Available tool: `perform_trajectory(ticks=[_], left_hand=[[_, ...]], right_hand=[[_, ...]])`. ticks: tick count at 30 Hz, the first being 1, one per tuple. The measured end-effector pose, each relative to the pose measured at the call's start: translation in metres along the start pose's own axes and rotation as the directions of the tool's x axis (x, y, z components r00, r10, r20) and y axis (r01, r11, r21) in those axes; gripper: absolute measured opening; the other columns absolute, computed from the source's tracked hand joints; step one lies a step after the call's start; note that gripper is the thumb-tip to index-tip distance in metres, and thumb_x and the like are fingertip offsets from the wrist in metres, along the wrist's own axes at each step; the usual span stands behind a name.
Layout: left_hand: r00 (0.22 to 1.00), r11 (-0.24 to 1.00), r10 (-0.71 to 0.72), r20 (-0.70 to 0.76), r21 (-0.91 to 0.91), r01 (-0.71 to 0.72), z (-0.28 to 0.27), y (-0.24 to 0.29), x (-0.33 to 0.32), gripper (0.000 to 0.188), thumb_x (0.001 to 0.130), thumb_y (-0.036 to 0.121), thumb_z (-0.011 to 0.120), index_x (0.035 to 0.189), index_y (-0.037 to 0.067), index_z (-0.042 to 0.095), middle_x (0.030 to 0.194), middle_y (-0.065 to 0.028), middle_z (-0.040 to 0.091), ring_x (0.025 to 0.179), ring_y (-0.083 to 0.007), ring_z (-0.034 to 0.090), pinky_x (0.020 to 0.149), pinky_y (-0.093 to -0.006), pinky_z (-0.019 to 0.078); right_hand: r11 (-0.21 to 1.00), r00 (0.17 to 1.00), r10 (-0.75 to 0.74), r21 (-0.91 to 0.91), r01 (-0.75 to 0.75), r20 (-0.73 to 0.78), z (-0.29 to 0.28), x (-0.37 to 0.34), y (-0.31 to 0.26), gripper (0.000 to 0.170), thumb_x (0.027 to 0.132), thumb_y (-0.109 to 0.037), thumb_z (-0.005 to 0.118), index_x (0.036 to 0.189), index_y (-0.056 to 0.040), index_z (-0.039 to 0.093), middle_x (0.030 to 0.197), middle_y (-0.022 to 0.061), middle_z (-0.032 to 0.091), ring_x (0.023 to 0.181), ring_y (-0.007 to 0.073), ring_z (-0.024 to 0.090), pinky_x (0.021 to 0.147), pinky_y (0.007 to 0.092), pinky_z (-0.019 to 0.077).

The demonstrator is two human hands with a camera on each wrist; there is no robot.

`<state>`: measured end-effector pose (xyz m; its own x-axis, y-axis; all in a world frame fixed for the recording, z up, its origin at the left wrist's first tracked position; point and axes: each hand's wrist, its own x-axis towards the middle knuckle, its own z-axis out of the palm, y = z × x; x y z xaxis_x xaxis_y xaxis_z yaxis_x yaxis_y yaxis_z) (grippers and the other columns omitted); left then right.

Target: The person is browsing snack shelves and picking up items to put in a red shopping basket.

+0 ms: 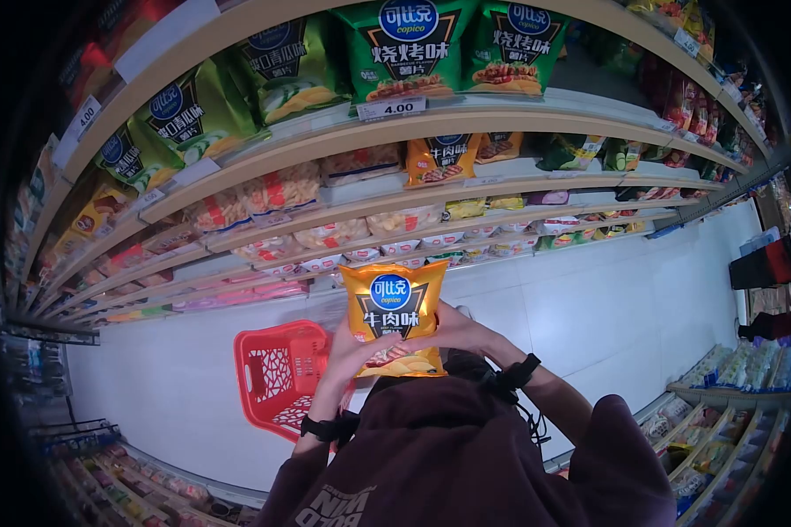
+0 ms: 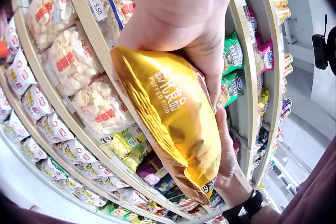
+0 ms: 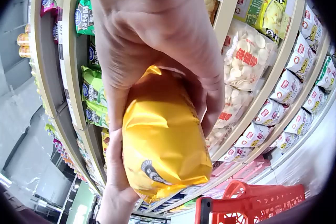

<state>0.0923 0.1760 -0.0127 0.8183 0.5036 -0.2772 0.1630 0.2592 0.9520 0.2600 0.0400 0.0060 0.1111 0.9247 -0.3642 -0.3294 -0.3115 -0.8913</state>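
Note:
A yellow-orange bag of potato chips (image 1: 392,314) with a blue round logo is held upright, front face up, before the chest in the head view. My left hand (image 1: 350,353) grips its lower left side, thumb across the front. On the opposite side my right hand (image 1: 459,332) holds it, thumb also laid over the front. The left wrist view shows the bag's crimped end and side (image 2: 176,113) under the left hand (image 2: 181,19). Seen from the right wrist, the puffed bag (image 3: 165,134) sits between thumb and fingers of the right hand (image 3: 157,29).
A red shopping basket (image 1: 277,373) is on the pale floor (image 1: 580,299) to the left. Curved shelves ahead carry green chip bags (image 1: 404,53), clear bags of pale snacks (image 1: 277,189) and an orange chip bag (image 1: 441,160). More stocked shelves (image 1: 721,430) stand behind on the right.

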Motion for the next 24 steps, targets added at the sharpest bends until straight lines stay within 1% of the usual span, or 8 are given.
perform_trajectory(ticks=[5,9,13,14,17,18,21,24], left_hand=[[1.000,1.000,0.000,0.029,-0.008,0.001,0.032,0.009,0.023,0.063,0.068,0.004,0.083,0.122,0.000,0.050,0.109,-0.0083,0.064,0.100,-0.0142,0.062,0.086,-0.0298,0.0518],[0.975,0.951,0.222,0.027,0.214,-0.222,0.076,0.009,0.065,0.061,0.066,0.012,0.087,0.116,-0.001,0.056,0.107,-0.0080,0.065,0.095,-0.0152,0.063,0.084,-0.0299,0.0522],[0.967,0.891,0.240,0.081,0.377,-0.253,0.132,0.022,0.109,0.061,0.067,0.019,0.086,0.116,-0.002,0.056,0.108,-0.0098,0.066,0.096,-0.0162,0.063,0.084,-0.0308,0.0515],[0.970,0.893,0.237,0.056,0.381,-0.240,0.139,0.008,0.120,0.063,0.067,0.019,0.085,0.119,0.001,0.055,0.113,-0.0110,0.063,0.104,-0.0203,0.060,0.091,-0.0355,0.0473],[0.804,0.477,0.556,0.211,0.711,-0.516,0.165,-0.004,0.157,0.066,0.066,0.020,0.083,0.123,0.005,0.053,0.117,-0.0112,0.059,0.112,-0.0255,0.053,0.099,-0.0392,0.0399],[0.799,0.493,0.567,0.201,0.694,-0.524,0.179,0.006,0.163,0.067,0.065,0.020,0.081,0.124,0.007,0.053,0.124,-0.0112,0.054,0.114,-0.0301,0.049,0.101,-0.0413,0.0354],[0.791,0.519,0.595,0.144,0.683,-0.515,0.206,0.016,0.179,0.069,0.066,0.020,0.081,0.127,0.006,0.051,0.130,-0.0121,0.050,0.117,-0.0312,0.049,0.102,-0.0415,0.0368],[0.771,0.553,0.630,0.094,0.643,-0.530,0.222,0.027,0.190,0.069,0.068,0.015,0.079,0.130,0.005,0.049,0.135,-0.0128,0.045,0.124,-0.0321,0.045,0.105,-0.0412,0.0362]], right_hand=[[0.991,0.991,-0.119,-0.060,0.123,0.062,-0.052,0.010,0.016,0.073,0.069,-0.014,0.084,0.130,-0.0022,0.045,0.121,0.0079,0.058,0.111,0.0153,0.055,0.096,0.0303,0.0441],[0.947,0.949,-0.314,-0.089,0.310,-0.039,-0.106,0.005,0.018,0.062,0.068,-0.010,0.082,0.122,-0.0004,0.053,0.113,0.0071,0.063,0.104,0.0151,0.058,0.091,0.0300,0.0475],[0.771,0.813,-0.562,-0.450,0.450,-0.150,-0.164,-0.010,0.003,0.062,0.068,-0.008,0.081,0.123,-0.0032,0.054,0.114,0.0094,0.061,0.106,0.0215,0.059,0.092,0.0320,0.0463],[0.729,0.795,-0.595,-0.497,0.471,-0.119,-0.178,-0.016,-0.004,0.058,0.069,-0.009,0.080,0.121,-0.0046,0.054,0.114,0.0106,0.060,0.110,0.0244,0.056,0.095,0.0340,0.0435],[0.821,0.837,-0.504,-0.418,0.389,-0.212,-0.219,-0.036,-0.011,0.061,0.072,-0.012,0.081,0.123,-0.0049,0.049,0.121,0.0097,0.057,0.114,0.0209,0.053,0.096,0.0323,0.0424],[0.708,0.770,-0.600,-0.593,0.384,-0.217,-0.229,-0.044,-0.016,0.052,0.074,-0.014,0.077,0.119,-0.0045,0.052,0.120,0.0101,0.058,0.115,0.0239,0.052,0.096,0.0339,0.0424],[0.483,0.653,-0.744,-0.789,0.379,-0.141,-0.258,-0.054,-0.029,0.052,0.073,-0.016,0.076,0.118,-0.0049,0.053,0.122,0.0098,0.058,0.116,0.0268,0.050,0.097,0.0353,0.0419],[0.463,0.621,-0.776,-0.771,0.438,-0.113,-0.280,-0.049,-0.039,0.052,0.072,-0.018,0.075,0.118,-0.0054,0.053,0.123,0.0090,0.058,0.116,0.0276,0.050,0.098,0.0360,0.0411]])
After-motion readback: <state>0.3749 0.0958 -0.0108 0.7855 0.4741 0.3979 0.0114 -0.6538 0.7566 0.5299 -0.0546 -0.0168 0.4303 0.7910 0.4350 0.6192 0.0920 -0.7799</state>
